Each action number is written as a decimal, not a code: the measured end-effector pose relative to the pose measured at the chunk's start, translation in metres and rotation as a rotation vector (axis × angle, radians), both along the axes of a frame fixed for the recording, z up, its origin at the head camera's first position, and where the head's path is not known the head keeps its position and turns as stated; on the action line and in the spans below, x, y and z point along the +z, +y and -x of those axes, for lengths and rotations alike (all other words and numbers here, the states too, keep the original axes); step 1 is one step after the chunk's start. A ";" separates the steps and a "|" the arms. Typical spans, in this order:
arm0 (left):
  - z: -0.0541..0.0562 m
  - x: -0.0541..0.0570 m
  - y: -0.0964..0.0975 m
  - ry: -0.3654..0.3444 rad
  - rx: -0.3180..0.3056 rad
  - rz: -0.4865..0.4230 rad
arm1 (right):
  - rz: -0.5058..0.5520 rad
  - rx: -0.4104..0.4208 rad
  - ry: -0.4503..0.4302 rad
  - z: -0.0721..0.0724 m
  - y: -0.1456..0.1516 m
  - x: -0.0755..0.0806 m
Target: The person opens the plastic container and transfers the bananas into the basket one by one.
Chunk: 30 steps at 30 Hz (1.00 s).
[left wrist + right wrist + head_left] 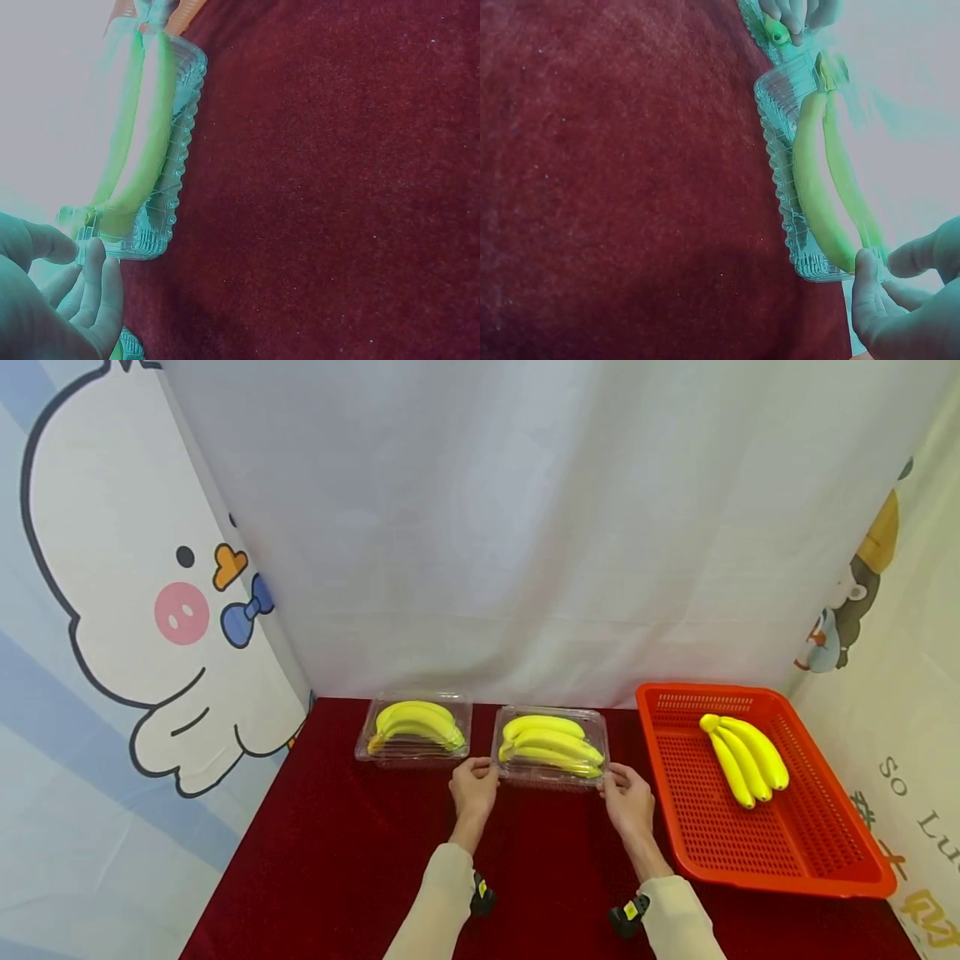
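A clear plastic clamshell box point(555, 781) with a bunch of yellow bananas point(551, 743) inside lies on the dark red cloth in front of me. My left hand point(475, 792) pinches its near left corner between thumb and fingers. At the near right corner, my right hand point(628, 800) does the same. In the left wrist view, the thumb and fingertips of the left hand point(67, 292) meet at the box's end. The right wrist view shows the right hand's fingertips point(865, 262) at the opposite end, by the banana tips.
Left of this box stands a second clear clamshell box point(412, 762) with bananas point(416, 722) in it. On the right, a red plastic basket point(720, 868) holds another banana bunch point(746, 760). A white curtain point(480, 527) hangs behind the dark red cloth point(322, 843).
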<state>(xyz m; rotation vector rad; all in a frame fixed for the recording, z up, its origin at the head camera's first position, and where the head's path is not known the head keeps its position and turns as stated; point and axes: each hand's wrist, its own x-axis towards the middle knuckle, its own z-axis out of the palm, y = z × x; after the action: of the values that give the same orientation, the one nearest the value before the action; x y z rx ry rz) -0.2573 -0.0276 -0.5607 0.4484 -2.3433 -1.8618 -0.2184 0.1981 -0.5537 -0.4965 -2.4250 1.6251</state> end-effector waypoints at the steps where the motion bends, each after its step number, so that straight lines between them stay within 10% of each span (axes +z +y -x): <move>1: -0.001 0.000 0.000 -0.003 0.000 -0.009 | 0.003 -0.001 0.001 -0.001 0.000 0.000; 30: -0.030 -0.002 -0.011 -0.027 -0.011 -0.085 | 0.051 0.009 0.016 -0.028 0.002 -0.004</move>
<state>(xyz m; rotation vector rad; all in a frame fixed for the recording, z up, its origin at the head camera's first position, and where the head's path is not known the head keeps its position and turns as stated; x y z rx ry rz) -0.2274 -0.0382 -0.5624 0.4736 -2.2945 -1.9786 -0.1900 0.1997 -0.5573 -0.4798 -2.3831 1.6924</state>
